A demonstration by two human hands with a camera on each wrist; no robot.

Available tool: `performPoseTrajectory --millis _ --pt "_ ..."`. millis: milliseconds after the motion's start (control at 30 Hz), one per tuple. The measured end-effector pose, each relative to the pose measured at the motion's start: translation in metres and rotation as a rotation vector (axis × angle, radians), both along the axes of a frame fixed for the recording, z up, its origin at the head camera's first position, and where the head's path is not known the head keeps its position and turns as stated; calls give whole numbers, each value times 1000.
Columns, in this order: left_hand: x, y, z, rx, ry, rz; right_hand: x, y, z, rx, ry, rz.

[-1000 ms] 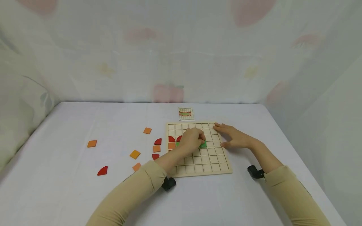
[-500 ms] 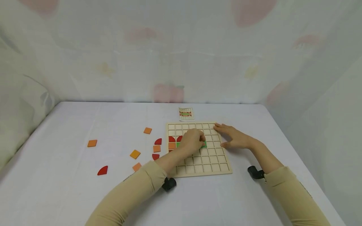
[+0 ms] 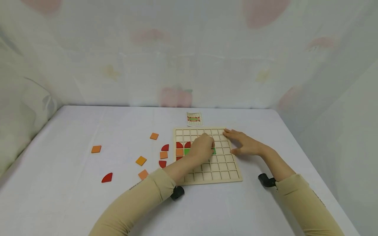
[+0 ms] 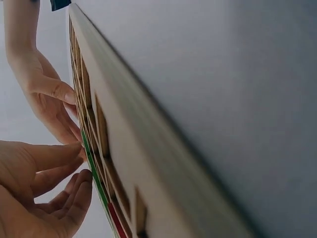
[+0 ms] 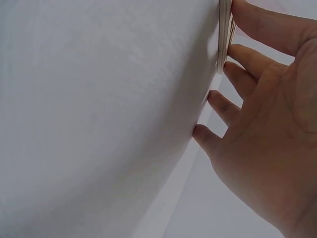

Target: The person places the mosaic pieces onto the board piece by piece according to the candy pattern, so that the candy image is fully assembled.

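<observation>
My left hand (image 3: 202, 149) reaches over the gridded wooden board (image 3: 217, 177), fingers bent downward. In the left wrist view its thumb and fingertips (image 4: 86, 177) sit a little apart on a green tile (image 4: 93, 161) lying in the grid, holding it by its edges. Part of this green tile (image 3: 214, 151) shows beside the fingers in the head view. My right hand (image 3: 243, 142) rests spread at the board's right edge, its thumb and fingertips touching there. On the board's left side lie red quarter-circles (image 3: 179, 145), an orange square (image 3: 179, 152) and another green tile (image 3: 186, 151); my forearm hides some cells.
Left of the board are scattered loose orange squares (image 3: 96, 149), a yellow-orange square (image 3: 141, 160) and red quarter-circles (image 3: 107, 177). A small pattern card (image 3: 194, 119) lies behind the board. White cloth covers the table (image 3: 59, 196).
My left hand has shifted slightly, its fingers turning down further over the green tile, so its thumb is now hidden in the head view. The right hand has kept its place.
</observation>
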State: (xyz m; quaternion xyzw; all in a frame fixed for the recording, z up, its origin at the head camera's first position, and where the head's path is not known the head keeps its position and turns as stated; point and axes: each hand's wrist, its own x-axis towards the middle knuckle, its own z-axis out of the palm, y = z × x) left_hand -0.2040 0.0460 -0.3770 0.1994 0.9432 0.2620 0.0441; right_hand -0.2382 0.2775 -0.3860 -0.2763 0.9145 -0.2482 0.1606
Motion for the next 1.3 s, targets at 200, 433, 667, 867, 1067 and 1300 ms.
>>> performPoseTrajectory --millis 200,433,667,867,1067,1300 --pt "1 0 4 12 -22 -2 0 1 -1 -8 -10 -5" --pt "2 -12 14 130 -86 -27 1 0 0 -1 -18 -8" --pt "1 -38 20 217 -88 -19 0 0 1 9 -19 -6" --pt "-5 -72 25 276 -116 58 -1 0 -1 15 -7 3" --pt "-15 -108 34 301 -139 128 -1 3 -1 23 -2 -1" --pt "-32 -150 37 284 -197 201 -1 4 -2 22 -5 -10"
